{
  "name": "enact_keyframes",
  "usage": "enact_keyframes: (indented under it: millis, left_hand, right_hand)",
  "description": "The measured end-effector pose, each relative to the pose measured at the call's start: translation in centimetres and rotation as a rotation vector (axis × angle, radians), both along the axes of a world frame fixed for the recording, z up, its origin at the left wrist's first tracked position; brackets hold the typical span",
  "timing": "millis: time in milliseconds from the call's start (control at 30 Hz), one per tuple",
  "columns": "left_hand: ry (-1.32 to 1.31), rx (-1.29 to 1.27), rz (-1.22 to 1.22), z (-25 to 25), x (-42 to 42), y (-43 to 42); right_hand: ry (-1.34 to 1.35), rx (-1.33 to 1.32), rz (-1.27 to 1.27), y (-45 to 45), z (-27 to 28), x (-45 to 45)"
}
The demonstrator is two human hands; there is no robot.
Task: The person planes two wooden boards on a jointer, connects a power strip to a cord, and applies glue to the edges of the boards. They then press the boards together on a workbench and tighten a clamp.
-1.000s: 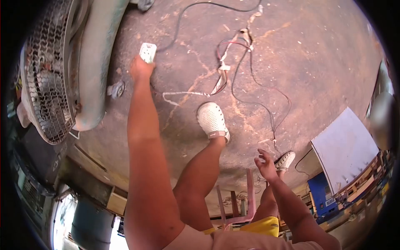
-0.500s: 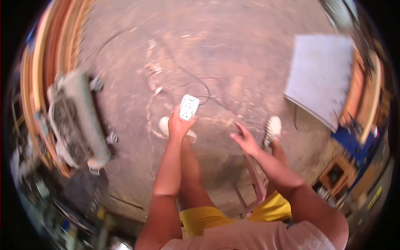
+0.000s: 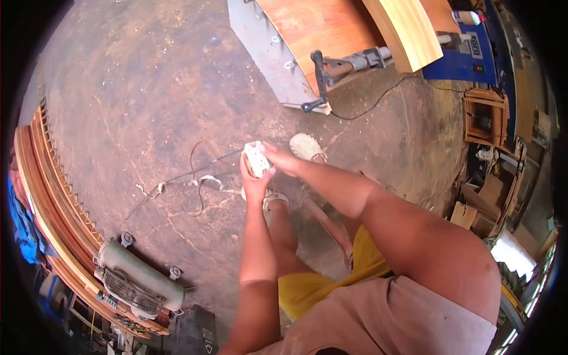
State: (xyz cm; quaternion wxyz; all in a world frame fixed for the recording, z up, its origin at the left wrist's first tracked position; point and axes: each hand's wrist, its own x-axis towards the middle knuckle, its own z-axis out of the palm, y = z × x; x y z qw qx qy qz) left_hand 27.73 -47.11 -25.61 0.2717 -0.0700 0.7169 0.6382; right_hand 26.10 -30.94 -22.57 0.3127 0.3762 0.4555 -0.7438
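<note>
A white extension socket (image 3: 257, 160) with rows of holes is held above the floor in front of me. My left hand (image 3: 253, 180) is closed round its lower part, the thumb along the near edge. At its upper right side my right hand (image 3: 280, 158) has its fingers pressed against it; the fingertips are partly hidden, and I cannot make out anything small between them. A dark cable (image 3: 222, 158) runs from the socket's far end down to the left across the floor.
A grey-sided workpiece with a clamp (image 3: 340, 68) stands ahead to the right. A blue machine (image 3: 461, 56) and a wooden frame (image 3: 486, 115) are farther right. A green tank compressor (image 3: 139, 278) and stacked curved boards (image 3: 53, 195) lie left. Cables cross the floor.
My right hand has moved left from open air onto the socket. The left hand still holds it. My view has turned to the right, bringing the clamp and blue machine into sight.
</note>
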Motion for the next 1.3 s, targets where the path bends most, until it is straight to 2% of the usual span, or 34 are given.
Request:
enact_keyframes:
  millis: [33, 67, 100, 133, 200, 233, 267, 333, 367, 400, 433, 500, 667, 767, 867, 1000, 1067, 1133, 1200, 1233, 1300]
  left_hand:
    - [-0.07, 0.079, -0.007, -0.1, 0.0, 0.5]
    - [-0.067, -0.013, -0.04, -0.9, 0.4, 0.4]
    - [-0.203, 0.038, 0.079, 0.1, 0.0, 1.0]
    - [-0.337, 0.095, 0.214, 1.2, -0.4, 2.2]
    - [-0.423, 0.06, 0.297, -1.2, 0.2, 2.8]
    - [-0.513, 0.024, 0.343, -2.7, 0.8, 2.5]
    - [-0.469, 0.123, 0.465, -6.1, 2.6, 2.3]
    - [-0.456, 0.239, 0.408, -8.2, 3.0, 1.6]
    - [-0.462, 0.234, 0.471, -9.4, 3.7, 1.3]
    - [-0.495, 0.292, 0.48, -10.9, 4.4, 1.1]
    - [-0.529, 0.353, 0.488, -12.4, 5.4, 0.9]
    - [-0.542, 0.383, 0.55, -14.7, 7.6, 0.3]
    - [-0.442, 0.463, 0.591, -17.4, 8.2, -0.8]
    - [-0.602, 0.586, 0.694, -18.5, 7.7, -1.4]
    - [-0.605, 0.581, 0.798, -18.0, 6.8, -1.0]
    - [-0.628, 0.457, 0.704, -16.7, 5.3, -1.2]
    - [-0.709, 0.493, 0.769, -16.3, 4.8, -1.3]
    - [-0.767, 0.507, 0.782, -16.8, 4.8, -1.6]
    - [-0.732, 0.49, 0.756, -17.0, 4.7, -1.6]
    - [-0.714, 0.479, 0.757, -17.0, 4.6, -1.7]
    - [-0.721, 0.457, 0.753, -16.5, 4.7, -1.7]
  right_hand:
    - [-0.011, 0.002, 0.0, 0.5, -0.2, 0.7]
    - [-0.018, 0.002, 0.008, 0.4, -0.3, 1.5]
    - [0.036, -0.116, -0.055, 0.6, -2.5, 2.4]
    - [0.04, -0.12, -0.022, 1.3, -3.8, 2.5]
    - [-0.057, -0.252, 0.033, 2.2, -7.0, 3.4]
    - [-0.076, -0.191, 0.099, 3.3, -9.0, 3.9]
    - [-0.088, -0.133, 0.184, 5.1, -11.5, 3.8]
    - [-0.086, 0.495, 0.689, 9.7, -19.0, 4.1]
    - [-0.049, 0.818, 0.862, 12.3, -21.8, 4.3]
    - [-0.153, 0.875, 0.934, 14.8, -23.8, 3.5]
    - [-0.029, 1.11, 1.093, 18.5, -28.7, 4.3]
    - [0.043, 1.266, 0.762, 22.7, -33.4, 4.1]
    - [-0.03, 1.284, 0.943, 19.6, -39.6, 5.9]
    - [-0.095, 1.316, 1.036, 18.6, -40.7, 6.4]
    - [-0.154, 1.376, 1.087, 18.5, -39.7, 4.5]
    - [-0.205, 1.421, 1.097, 17.0, -38.3, 1.7]
    - [-0.16, 1.306, 1.186, 16.3, -36.3, 1.6]
    - [-0.125, 1.288, 1.102, 17.4, -36.1, 3.0]
    - [-0.067, 1.035, 0.913, 18.5, -35.3, 4.7]
    - [-0.07, 1.038, 0.916, 18.8, -34.1, 5.2]
    - [0.119, 0.793, 0.914, 19.1, -30.3, 7.3]
